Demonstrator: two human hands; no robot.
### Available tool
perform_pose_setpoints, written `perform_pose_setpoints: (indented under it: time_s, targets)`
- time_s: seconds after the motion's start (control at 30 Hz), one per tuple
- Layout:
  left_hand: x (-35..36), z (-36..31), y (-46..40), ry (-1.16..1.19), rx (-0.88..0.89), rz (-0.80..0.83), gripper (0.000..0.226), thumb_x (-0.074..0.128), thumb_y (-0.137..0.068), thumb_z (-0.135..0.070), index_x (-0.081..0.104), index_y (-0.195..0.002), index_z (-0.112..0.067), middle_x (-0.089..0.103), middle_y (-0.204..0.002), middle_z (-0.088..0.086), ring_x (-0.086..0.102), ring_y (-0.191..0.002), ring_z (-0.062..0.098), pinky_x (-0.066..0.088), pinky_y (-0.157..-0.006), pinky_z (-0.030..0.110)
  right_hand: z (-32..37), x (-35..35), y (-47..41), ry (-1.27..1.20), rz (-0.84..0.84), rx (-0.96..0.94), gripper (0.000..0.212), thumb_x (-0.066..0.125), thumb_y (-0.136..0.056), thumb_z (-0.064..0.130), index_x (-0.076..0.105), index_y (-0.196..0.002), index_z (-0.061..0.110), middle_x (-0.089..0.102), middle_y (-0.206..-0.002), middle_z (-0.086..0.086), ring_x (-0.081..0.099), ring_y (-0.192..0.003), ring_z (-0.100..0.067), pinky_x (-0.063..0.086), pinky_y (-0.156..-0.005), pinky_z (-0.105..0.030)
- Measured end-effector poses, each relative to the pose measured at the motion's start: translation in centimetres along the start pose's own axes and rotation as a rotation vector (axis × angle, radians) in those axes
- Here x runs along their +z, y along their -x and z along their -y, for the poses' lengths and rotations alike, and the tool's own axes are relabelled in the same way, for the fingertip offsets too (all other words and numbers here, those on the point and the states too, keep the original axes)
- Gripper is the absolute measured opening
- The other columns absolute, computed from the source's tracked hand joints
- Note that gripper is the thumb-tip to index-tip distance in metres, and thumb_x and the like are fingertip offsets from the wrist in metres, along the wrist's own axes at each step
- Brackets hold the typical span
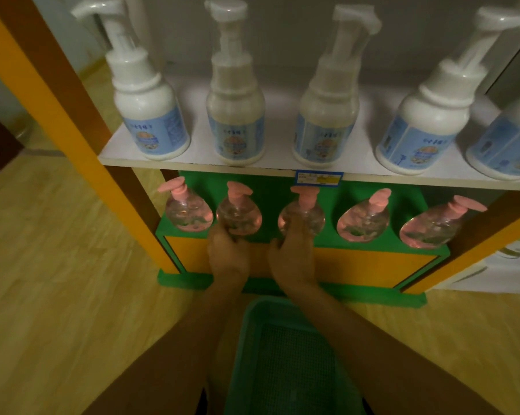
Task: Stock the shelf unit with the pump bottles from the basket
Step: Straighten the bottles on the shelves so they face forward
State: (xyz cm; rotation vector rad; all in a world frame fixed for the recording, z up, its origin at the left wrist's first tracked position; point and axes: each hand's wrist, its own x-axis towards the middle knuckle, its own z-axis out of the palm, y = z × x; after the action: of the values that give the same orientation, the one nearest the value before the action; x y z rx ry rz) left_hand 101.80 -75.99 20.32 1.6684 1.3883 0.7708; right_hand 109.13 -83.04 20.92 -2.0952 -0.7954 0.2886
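Several clear pump bottles with pink pumps stand in a row on the green lower shelf [357, 241]. My left hand [227, 253] grips the base of the second bottle from the left [238, 215]. My right hand [293, 253] grips the base of the third bottle [302, 215]. Both bottles stand upright on the shelf. Others stand at the left [188, 212] and to the right [363, 223], [432, 226]. The green basket [252, 339] sits on the floor below my arms, and no bottles show inside it.
A white upper shelf [199, 160] carries several white pump bottles with blue labels [151, 115]. A blue price tag [320, 178] hangs on its front edge. Orange-and-brown posts [73, 115] frame the unit. Wooden floor [58, 265] lies around.
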Motion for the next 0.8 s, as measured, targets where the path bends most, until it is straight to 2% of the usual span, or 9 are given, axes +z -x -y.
perform_pose_setpoints:
  time_s: [0.07,0.13,0.3,0.43,0.53,0.6,0.7,0.73,0.8]
  targets:
    - [-1.1,-0.1,-0.8,0.046,0.018,-0.027,0.038,0.051,-0.084,0.007,0.051,-0.121,-0.002,0.057,-0.122,0.017,0.053,-0.115,0.029,0.047,-0.097,0.041,0.3,1.1,-0.1,-0.009,0.059,-0.004,0.05,0.056,-0.084,0.0,0.045,-0.132,0.01,0.054,-0.128,-0.014,0.055,-0.112,-0.029,0.049,-0.094,-0.044]
    - [-1.9,-0.1,-1.2,0.07,0.02,0.02,0.048,0.05,-0.086,0.007,0.044,-0.132,-0.004,0.054,-0.129,0.016,0.051,-0.119,0.029,0.046,-0.1,0.044,0.5,2.1,-0.3,-0.04,0.137,-0.003,0.055,0.056,-0.084,0.0,0.043,-0.136,0.012,0.053,-0.132,-0.01,0.051,-0.12,-0.027,0.045,-0.103,-0.041]
    - [-3.0,0.3,-1.4,0.055,-0.047,0.219,0.061,0.044,-0.087,0.008,0.033,-0.143,-0.015,0.051,-0.135,0.012,0.057,-0.111,0.034,0.049,-0.094,0.053,0.8,4.5,-0.6,-0.119,0.17,0.02,0.055,0.057,-0.084,-0.002,0.047,-0.133,0.018,0.057,-0.127,-0.005,0.052,-0.118,-0.021,0.04,-0.098,-0.026]
    - [-3.0,0.2,-1.6,0.058,-0.043,0.254,0.062,0.043,-0.088,0.007,0.033,-0.144,-0.017,0.05,-0.138,0.01,0.053,-0.118,0.03,0.046,-0.099,0.04,0.4,4.5,-0.8,-0.132,0.099,-0.037,0.046,0.057,-0.084,-0.001,0.054,-0.127,0.014,0.062,-0.12,-0.007,0.056,-0.111,-0.021,0.045,-0.097,-0.029]
    - [-3.0,0.3,-1.8,0.07,-0.05,0.276,0.058,0.044,-0.089,0.005,0.035,-0.143,-0.017,0.051,-0.137,0.01,0.049,-0.119,0.023,0.043,-0.097,0.03,0.2,4.2,-0.9,-0.106,0.062,-0.052,0.044,0.056,-0.084,-0.003,0.056,-0.125,0.012,0.063,-0.118,-0.008,0.057,-0.108,-0.021,0.04,-0.09,-0.024]
    - [-2.8,0.5,-1.8,0.083,-0.051,0.266,0.056,0.044,-0.089,0.004,0.037,-0.141,-0.016,0.051,-0.136,0.009,0.048,-0.121,0.023,0.04,-0.099,0.028,0.3,4.0,-0.8,-0.105,0.098,-0.035,0.042,0.055,-0.086,-0.002,0.055,-0.125,0.013,0.063,-0.119,-0.008,0.057,-0.11,-0.022,0.044,-0.092,-0.027]
    - [-2.7,0.8,-1.9,0.103,-0.07,0.185,0.054,0.044,-0.087,0.009,0.042,-0.137,-0.011,0.053,-0.134,0.009,0.05,-0.118,0.019,0.037,-0.091,0.022,0.8,4.1,-0.3,-0.013,0.085,-0.044,0.044,0.055,-0.085,-0.001,0.051,-0.128,0.011,0.059,-0.123,-0.01,0.055,-0.113,-0.025,0.047,-0.096,-0.035]
    - [-2.7,1.0,-1.9,0.103,-0.093,0.129,0.052,0.044,-0.086,0.01,0.046,-0.133,-0.009,0.056,-0.131,0.009,0.052,-0.115,0.02,0.04,-0.091,0.023,1.1,4.3,0.0,0.043,0.047,-0.051,0.046,0.056,-0.085,-0.001,0.049,-0.129,0.01,0.056,-0.125,-0.011,0.053,-0.113,-0.027,0.045,-0.094,-0.035]
    - [-3.0,1.5,-2.0,0.108,-0.146,0.004,0.044,0.045,-0.084,0.011,0.051,-0.123,-0.007,0.06,-0.122,0.013,0.056,-0.11,0.027,0.048,-0.094,0.037,1.9,4.6,0.7,0.09,0.016,-0.085,0.049,0.056,-0.084,-0.001,0.046,-0.131,0.008,0.053,-0.124,-0.013,0.052,-0.112,-0.028,0.045,-0.089,-0.035]
